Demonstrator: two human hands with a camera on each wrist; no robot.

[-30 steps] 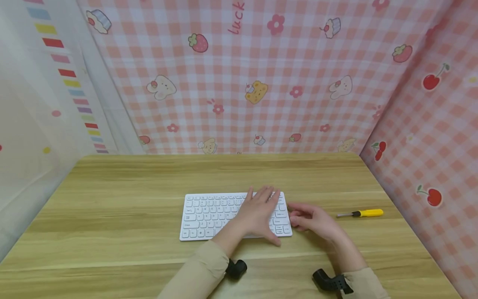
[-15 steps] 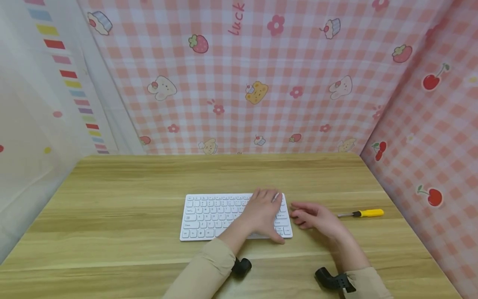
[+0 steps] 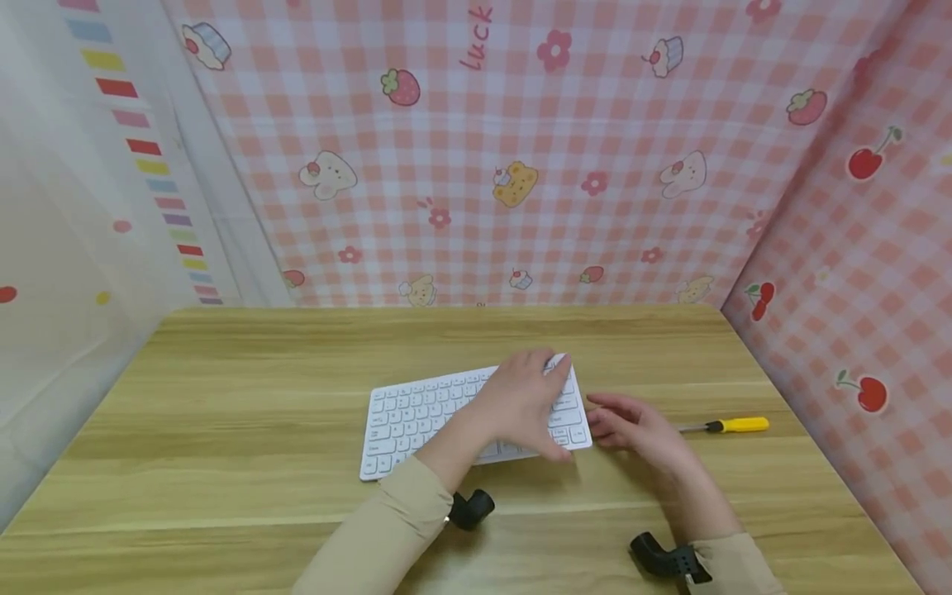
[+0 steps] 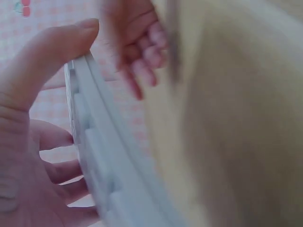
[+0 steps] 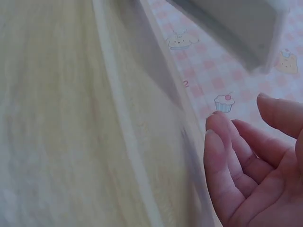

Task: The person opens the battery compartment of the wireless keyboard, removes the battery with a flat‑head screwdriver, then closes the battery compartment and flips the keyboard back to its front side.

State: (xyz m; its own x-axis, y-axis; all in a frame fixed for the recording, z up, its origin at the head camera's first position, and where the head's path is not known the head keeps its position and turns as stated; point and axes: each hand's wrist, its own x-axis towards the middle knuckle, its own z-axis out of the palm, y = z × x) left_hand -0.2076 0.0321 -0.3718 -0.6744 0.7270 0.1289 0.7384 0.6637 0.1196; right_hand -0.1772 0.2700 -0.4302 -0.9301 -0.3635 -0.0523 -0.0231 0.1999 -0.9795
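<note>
A white keyboard tilts on the table, its right end raised and its left end down on the wood. My left hand spans that raised end, thumb at the front edge and fingers at the back edge, gripping it. The left wrist view shows the thumb and fingers on either edge of the keyboard. Just off the raised end is my right hand, its fingers loosely bent around nothing. In the right wrist view that hand stays apart from the keyboard's underside.
A screwdriver with a yellow handle lies on the wooden table, right of my right hand. Pink checked cloth hangs behind the table, with more along the right side. Pale cloth covers the left.
The keyboard's right end has risen off the table in my left hand, while its left end stays down. My right hand has drawn slightly to the right.
</note>
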